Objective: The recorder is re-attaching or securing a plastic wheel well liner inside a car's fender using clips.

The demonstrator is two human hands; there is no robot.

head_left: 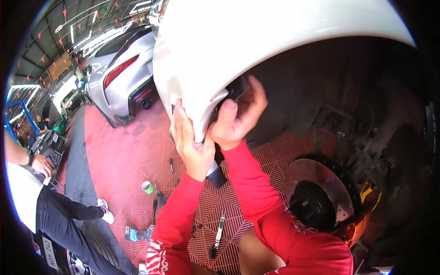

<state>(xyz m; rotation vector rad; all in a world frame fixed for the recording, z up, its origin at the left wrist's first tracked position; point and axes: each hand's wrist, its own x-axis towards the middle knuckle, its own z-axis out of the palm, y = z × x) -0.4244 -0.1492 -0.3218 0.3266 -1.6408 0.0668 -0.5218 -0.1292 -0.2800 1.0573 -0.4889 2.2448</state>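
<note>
A white car body panel [275, 25] fills the top, curving over a dark wheel opening. My left hand [190, 137] is wrapped round its lower corner, fingers along the outer face. My right hand [238, 114], just to the right, curls at the inner edge of that corner, thumb raised and fingertips on a black piece [236, 87] inside the arch; part of its grip is hidden. A white and black part [216, 175] shows below my wrists. A brake disc [330, 188] sits in the opening at lower right.
A co-worker [64, 211] stands at the left. A silver car [119, 73] is behind. On the red tiled floor [105, 151] lie a teal power tool [135, 233], a green roll [147, 187] and a long silver tool [220, 229]. An orange jack [355, 231] is beside the disc.
</note>
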